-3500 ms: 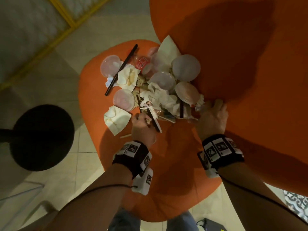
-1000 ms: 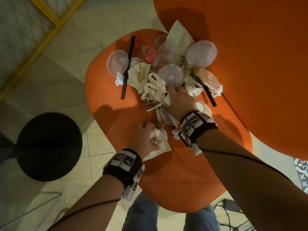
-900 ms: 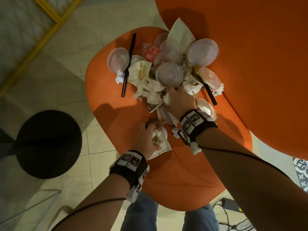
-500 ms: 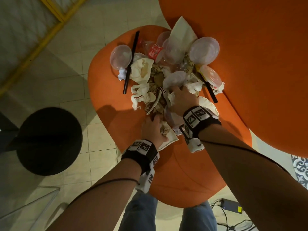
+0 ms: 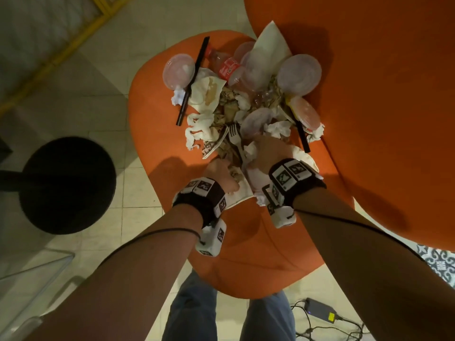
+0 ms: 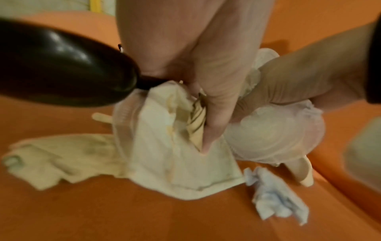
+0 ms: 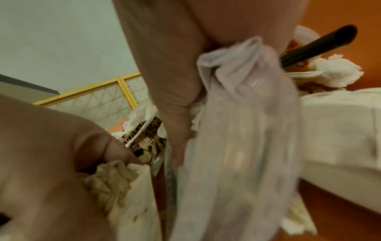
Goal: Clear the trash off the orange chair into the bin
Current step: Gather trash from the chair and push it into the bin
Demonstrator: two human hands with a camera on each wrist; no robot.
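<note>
Trash is heaped at the back of the orange chair seat (image 5: pixel 246 254): clear plastic lids (image 5: pixel 299 73), crumpled napkins (image 5: pixel 199 129), a red-labelled bottle (image 5: pixel 227 68), black straws (image 5: pixel 192 80) and a plastic fork (image 5: pixel 234 134). At the pile's near edge, my left hand (image 5: pixel 220 172) grips a cream napkin (image 6: pixel 175 138) with a brown paper wad inside it. Right beside it, my right hand (image 5: pixel 267 153) grips a crushed clear plastic piece (image 7: pixel 243 130). The two hands almost touch. A bluish tissue scrap (image 6: pixel 276 195) lies loose on the seat.
The chair's tall orange back (image 5: pixel 381 119) rises on the right. A round black object (image 5: pixel 66 185) stands on the tiled floor left of the chair. A power adapter with cables (image 5: pixel 320 311) lies near my legs. A yellow-framed panel (image 5: pixel 73 45) runs at far left.
My left hand has moved forward with its napkin to the pile's edge, closing on the right hand. The pile has shifted: a lid tipped and a fork came into view.
</note>
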